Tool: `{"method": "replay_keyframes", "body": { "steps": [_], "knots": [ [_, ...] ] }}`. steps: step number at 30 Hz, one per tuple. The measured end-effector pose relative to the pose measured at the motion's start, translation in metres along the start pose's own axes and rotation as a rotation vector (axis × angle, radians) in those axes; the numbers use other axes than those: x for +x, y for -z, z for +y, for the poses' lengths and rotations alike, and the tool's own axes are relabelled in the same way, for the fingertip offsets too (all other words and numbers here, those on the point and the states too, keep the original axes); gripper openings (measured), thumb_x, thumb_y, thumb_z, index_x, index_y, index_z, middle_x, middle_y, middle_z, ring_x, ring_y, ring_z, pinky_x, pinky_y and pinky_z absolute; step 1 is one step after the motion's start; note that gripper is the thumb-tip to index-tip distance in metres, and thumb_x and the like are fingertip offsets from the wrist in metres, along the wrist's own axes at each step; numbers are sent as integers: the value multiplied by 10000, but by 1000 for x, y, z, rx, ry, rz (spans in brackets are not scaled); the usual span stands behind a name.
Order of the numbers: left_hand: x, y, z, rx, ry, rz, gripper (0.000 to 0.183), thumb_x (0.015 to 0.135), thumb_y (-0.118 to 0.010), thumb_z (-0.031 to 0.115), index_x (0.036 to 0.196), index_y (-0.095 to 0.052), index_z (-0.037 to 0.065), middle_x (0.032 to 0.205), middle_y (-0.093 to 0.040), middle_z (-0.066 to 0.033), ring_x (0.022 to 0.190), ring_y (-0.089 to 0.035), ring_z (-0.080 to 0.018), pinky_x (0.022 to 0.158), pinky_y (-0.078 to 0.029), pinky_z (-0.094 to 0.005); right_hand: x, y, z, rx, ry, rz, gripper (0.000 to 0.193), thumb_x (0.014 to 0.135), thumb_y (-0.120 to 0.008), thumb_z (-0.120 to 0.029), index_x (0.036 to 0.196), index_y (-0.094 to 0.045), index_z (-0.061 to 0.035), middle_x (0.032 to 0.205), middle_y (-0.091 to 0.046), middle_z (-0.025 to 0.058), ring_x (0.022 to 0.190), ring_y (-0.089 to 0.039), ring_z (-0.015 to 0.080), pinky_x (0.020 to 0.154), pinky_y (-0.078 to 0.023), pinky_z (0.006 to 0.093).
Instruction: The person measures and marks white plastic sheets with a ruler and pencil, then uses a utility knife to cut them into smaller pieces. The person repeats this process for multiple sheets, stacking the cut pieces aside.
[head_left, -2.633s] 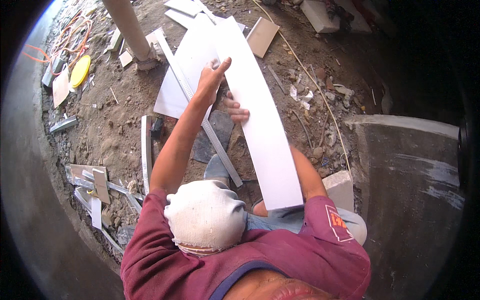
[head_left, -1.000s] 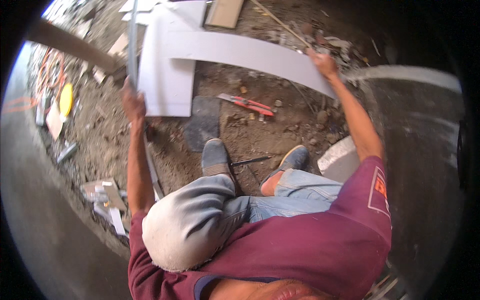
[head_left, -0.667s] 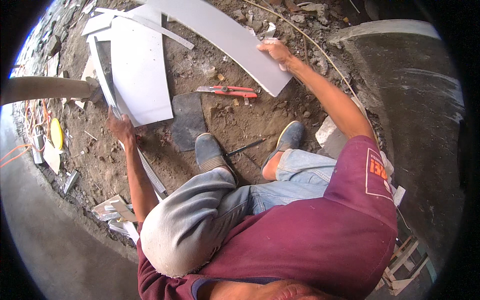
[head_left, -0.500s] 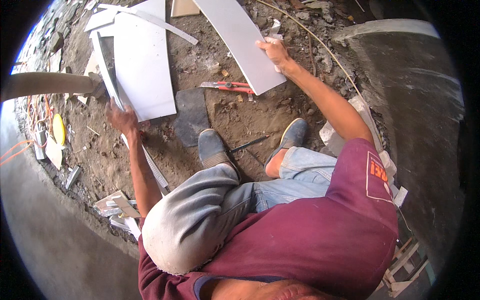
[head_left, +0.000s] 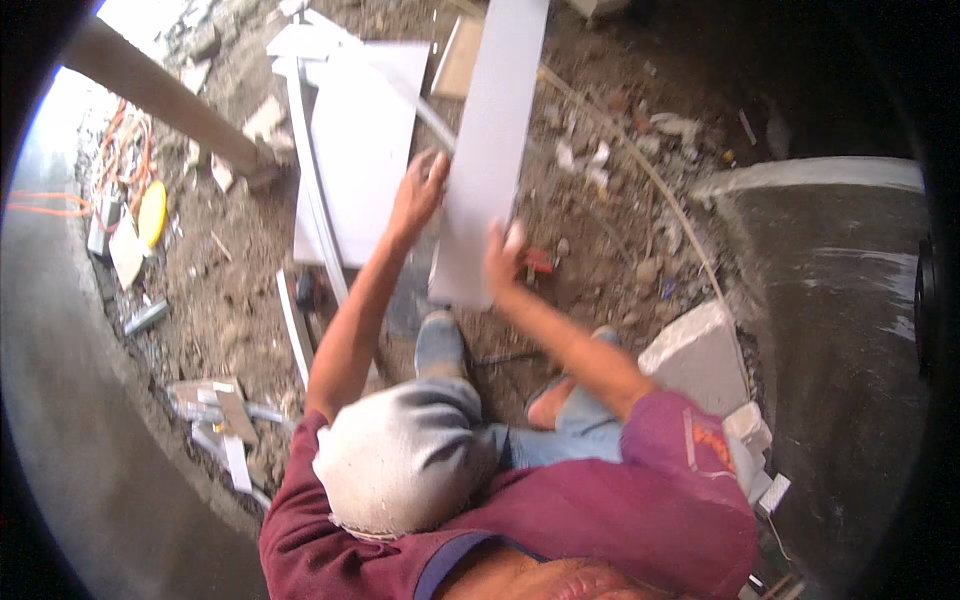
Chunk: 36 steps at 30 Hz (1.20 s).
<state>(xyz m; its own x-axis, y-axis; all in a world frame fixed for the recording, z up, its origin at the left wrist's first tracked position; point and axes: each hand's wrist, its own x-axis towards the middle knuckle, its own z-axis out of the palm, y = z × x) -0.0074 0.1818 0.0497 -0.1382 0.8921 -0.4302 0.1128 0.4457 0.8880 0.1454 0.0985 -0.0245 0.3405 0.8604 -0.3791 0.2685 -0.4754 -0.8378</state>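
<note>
A long white panel [head_left: 490,130] slants away in front of me, its near end above my feet. My left hand [head_left: 422,190] is at the panel's left edge, fingers curled against it. On the opposite edge, near the close end, my right hand [head_left: 503,255] grips the panel; motion blurs its fingers. The red utility knife [head_left: 538,261] lies on the ground just past that hand, mostly hidden by hand and panel. A wider white sheet [head_left: 360,150] lies to the left, with a long narrow white strip [head_left: 315,180] along its left side.
A wooden pole [head_left: 170,95] slants in at the upper left. Off-cuts [head_left: 225,410] lie in a pile at lower left, and a yellow disc [head_left: 152,213] lies near an orange cord [head_left: 125,150]. Pale blocks [head_left: 695,350] stand at right beside a grey cement surface [head_left: 820,270].
My left hand has left the narrow strip and moved right to the panel. The panel has swung more upright and left, and my right hand has slid down nearer to me. The view has shifted.
</note>
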Motion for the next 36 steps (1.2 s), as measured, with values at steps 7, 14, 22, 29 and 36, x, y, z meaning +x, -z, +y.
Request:
{"method": "replay_keyframes", "body": {
  "steps": [7,14,22,29,36],
  "knots": [
    [-62,55,2,283,-423,398,292,990,-608,312,1084,-651,39,720,-649,-122,662,-625,-203,618,-484,-363,14,34,-82,411,360,-145,661,1062,-383,-432,1536,-244,8,1492,-391,236,1373,-416,327,1096,-362,398],
    [-127,153,-50,694,-591,397,348,1007,-516,351,892,-641,48,738,-607,-164,686,-627,-351,639,-482,-430,87,205,-294,213,749,-269,675,1014,-452,-530,1487,-410,-50,1462,-481,211,1281,-525,303,1063,-429,411],
    [-153,201,-90,658,-622,505,493,1035,-416,483,858,-568,48,700,-554,-142,639,-588,-338,602,-452,-424,-16,186,-303,166,674,-729,560,926,-695,-190,1443,-506,-91,1231,-679,130,894,-667,149,738,-565,318],
    [-186,235,-92,588,-525,510,466,1051,-414,463,893,-555,48,678,-486,-104,594,-507,-259,581,-424,-385,-58,149,-303,147,1019,-547,465,887,-738,-161,1324,-618,-57,1177,-702,160,952,-699,151,768,-585,295],
    [-214,238,-90,561,-394,472,392,1020,-509,382,888,-578,19,709,-526,-132,659,-544,-269,596,-433,-378,-13,95,-287,127,878,-351,411,841,-776,-369,1087,-697,-49,886,-725,142,783,-716,259,699,-557,388]
  ]
}}
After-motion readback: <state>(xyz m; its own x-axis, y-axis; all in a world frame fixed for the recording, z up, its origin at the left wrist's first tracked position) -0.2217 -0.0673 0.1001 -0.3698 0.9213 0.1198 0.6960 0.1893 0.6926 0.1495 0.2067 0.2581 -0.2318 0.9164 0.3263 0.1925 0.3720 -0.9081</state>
